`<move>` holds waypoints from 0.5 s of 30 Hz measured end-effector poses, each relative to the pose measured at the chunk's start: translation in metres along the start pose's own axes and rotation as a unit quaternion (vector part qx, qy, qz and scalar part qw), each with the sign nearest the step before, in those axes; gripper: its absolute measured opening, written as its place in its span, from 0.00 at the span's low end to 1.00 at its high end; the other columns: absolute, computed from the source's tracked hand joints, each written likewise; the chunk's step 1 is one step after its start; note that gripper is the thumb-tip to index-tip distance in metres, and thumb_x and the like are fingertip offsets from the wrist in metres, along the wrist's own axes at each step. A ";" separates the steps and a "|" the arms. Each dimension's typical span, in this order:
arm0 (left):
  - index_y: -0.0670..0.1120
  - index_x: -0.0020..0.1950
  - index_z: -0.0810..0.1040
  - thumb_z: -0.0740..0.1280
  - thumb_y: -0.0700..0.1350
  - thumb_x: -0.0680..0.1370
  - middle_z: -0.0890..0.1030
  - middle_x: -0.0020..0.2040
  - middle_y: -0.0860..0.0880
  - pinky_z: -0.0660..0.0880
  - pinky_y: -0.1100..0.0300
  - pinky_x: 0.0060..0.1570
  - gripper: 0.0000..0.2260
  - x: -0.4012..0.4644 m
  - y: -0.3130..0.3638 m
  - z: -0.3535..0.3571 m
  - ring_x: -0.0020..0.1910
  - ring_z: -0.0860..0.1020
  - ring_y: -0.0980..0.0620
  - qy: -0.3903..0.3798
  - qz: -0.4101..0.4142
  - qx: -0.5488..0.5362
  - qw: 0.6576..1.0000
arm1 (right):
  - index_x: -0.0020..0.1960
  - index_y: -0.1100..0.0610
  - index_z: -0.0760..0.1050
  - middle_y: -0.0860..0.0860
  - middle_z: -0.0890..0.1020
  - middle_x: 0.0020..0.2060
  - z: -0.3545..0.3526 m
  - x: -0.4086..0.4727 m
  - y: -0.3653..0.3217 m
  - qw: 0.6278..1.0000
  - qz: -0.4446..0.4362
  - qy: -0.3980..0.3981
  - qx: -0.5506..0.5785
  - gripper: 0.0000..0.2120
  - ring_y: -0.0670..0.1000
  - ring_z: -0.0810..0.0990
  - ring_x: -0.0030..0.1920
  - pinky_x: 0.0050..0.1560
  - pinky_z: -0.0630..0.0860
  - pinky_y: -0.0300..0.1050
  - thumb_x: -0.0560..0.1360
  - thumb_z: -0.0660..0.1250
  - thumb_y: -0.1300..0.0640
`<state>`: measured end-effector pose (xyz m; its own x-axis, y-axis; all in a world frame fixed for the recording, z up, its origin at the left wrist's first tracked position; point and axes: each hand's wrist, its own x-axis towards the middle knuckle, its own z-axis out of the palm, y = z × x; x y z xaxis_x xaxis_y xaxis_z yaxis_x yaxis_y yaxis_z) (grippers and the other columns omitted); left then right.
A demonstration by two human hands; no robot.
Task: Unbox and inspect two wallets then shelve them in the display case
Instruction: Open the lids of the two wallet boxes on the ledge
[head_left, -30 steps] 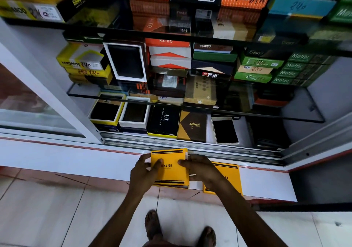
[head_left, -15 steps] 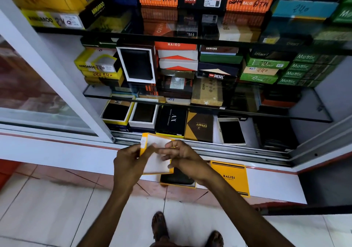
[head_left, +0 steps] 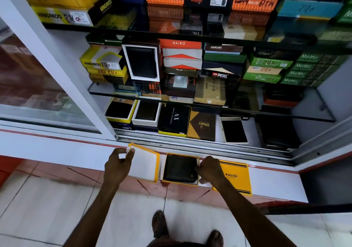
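Left hand (head_left: 118, 167) pinches the far-left corner of a yellow box lid (head_left: 143, 163), thumb and fingers closed on its edge; lid is turned white inside up, lying on the white ledge (head_left: 274, 183) in front of the display case (head_left: 228, 94). Just right of the lid sits the open yellow box base (head_left: 165, 167) with a dark wallet (head_left: 180, 168) lying flat inside it. Right hand (head_left: 210, 169) is at the base's right rim, fingers curled over the edge, touching the box beside the wallet; whether they grip the wallet itself cannot be told. A second yellow box marked BALISI (head_left: 236, 178), closed, lies on the ledge right of that hand, partly under the wrist. Case door stands slid open; the near bottom shelf holds open and closed wallet boxes in a row. Two feet visible on the tiled floor (head_left: 57, 208) below.
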<state>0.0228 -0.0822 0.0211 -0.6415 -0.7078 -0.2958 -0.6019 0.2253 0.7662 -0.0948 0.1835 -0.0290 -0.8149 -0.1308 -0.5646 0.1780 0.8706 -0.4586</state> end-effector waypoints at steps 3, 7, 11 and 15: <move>0.46 0.56 0.77 0.65 0.57 0.77 0.80 0.50 0.43 0.77 0.46 0.55 0.17 0.008 -0.007 0.006 0.47 0.78 0.42 -0.027 -0.022 -0.007 0.999 | 0.40 0.60 0.78 0.56 0.87 0.43 0.002 0.006 -0.001 0.999 0.008 -0.025 -0.022 0.06 0.52 0.84 0.38 0.41 0.80 0.41 0.72 0.69 0.57; 0.47 0.54 0.80 0.68 0.54 0.77 0.82 0.52 0.35 0.78 0.46 0.50 0.12 0.013 -0.014 0.010 0.47 0.80 0.35 -0.045 -0.045 -0.021 0.998 | 0.43 0.66 0.78 0.55 0.88 0.35 -0.005 -0.003 -0.005 0.999 0.025 -0.018 0.038 0.08 0.49 0.84 0.31 0.37 0.80 0.39 0.70 0.72 0.60; 0.49 0.49 0.83 0.69 0.50 0.77 0.84 0.51 0.43 0.77 0.45 0.54 0.07 0.015 -0.017 0.015 0.51 0.81 0.38 -0.055 -0.036 -0.018 0.998 | 0.34 0.61 0.76 0.53 0.83 0.23 -0.019 -0.014 -0.001 0.996 0.006 0.004 0.085 0.11 0.43 0.80 0.21 0.37 0.75 0.34 0.74 0.67 0.60; 0.52 0.43 0.83 0.71 0.49 0.75 0.84 0.47 0.45 0.79 0.45 0.52 0.02 0.013 -0.016 0.033 0.44 0.80 0.43 -0.079 -0.055 -0.038 0.995 | 0.38 0.68 0.79 0.58 0.84 0.26 -0.036 -0.023 -0.001 0.991 -0.018 0.014 0.133 0.10 0.48 0.84 0.26 0.42 0.83 0.43 0.74 0.69 0.62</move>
<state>0.0090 -0.0729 -0.0136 -0.6435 -0.6103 -0.4620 -0.6389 0.0958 0.7633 -0.0961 0.2029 0.0088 -0.8376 -0.1436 -0.5271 0.2847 0.7087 -0.6456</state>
